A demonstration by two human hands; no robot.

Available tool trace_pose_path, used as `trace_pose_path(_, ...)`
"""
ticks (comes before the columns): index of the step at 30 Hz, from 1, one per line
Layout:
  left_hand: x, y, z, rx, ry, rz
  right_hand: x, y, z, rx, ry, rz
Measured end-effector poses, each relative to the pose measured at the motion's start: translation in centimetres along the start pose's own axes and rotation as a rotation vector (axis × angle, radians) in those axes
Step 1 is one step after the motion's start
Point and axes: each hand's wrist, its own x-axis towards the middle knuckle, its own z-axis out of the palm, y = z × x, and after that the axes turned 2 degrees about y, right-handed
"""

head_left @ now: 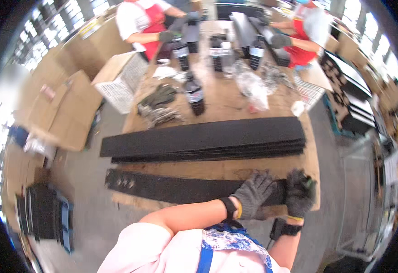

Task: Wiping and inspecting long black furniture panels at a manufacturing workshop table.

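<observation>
A long black strip [176, 187] lies across the near edge of the wooden table [185, 167], with several pale spots at its left end. My left hand [255, 194], in a grey knit glove, rests on the right part of this strip with its fingers stretched out. At the strip's right end is my right hand [300, 194], also gloved, its fingers curled closed. A bit of green shows at those fingers, but what they hold is hidden. Just beyond the strip lies a stack of similar long black strips [203, 136].
Dark bottles [194, 94], spare grey gloves [160, 97] and clear plastic wrap [253, 86] sit beyond the stack. Two gloved co-workers in red aprons [155, 22] handle dark pieces at the far end. Cardboard boxes [67, 109] stand left; a metal frame cart [360, 195] stands right.
</observation>
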Motion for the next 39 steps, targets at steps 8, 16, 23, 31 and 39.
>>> trace_pose_path(8,-27.1,-11.4,-4.8,0.404,0.16,-0.733,0.3,-0.7,1.4,-0.2,0.007,0.145)
trace_pose_path(16,-56.8,-25.7,-4.1,0.32,0.092,-1.57,2.1,12.6,4.4,-0.729,0.06,0.361)
trace_pose_path(23,-46.1,-20.0,-5.8,-0.738,0.901,-1.272,5.2,18.1,5.8,-1.358,-0.466,0.485)
trace_pose_path(31,-47.1,-16.4,-2.4,-0.469,1.082,-1.403,3.3,17.6,8.0,-1.299,-0.35,0.775)
trace_pose_path(39,-46.2,-15.0,-3.6,-0.946,1.444,-1.218,1.0,25.1,19.9,-1.171,-0.547,0.518)
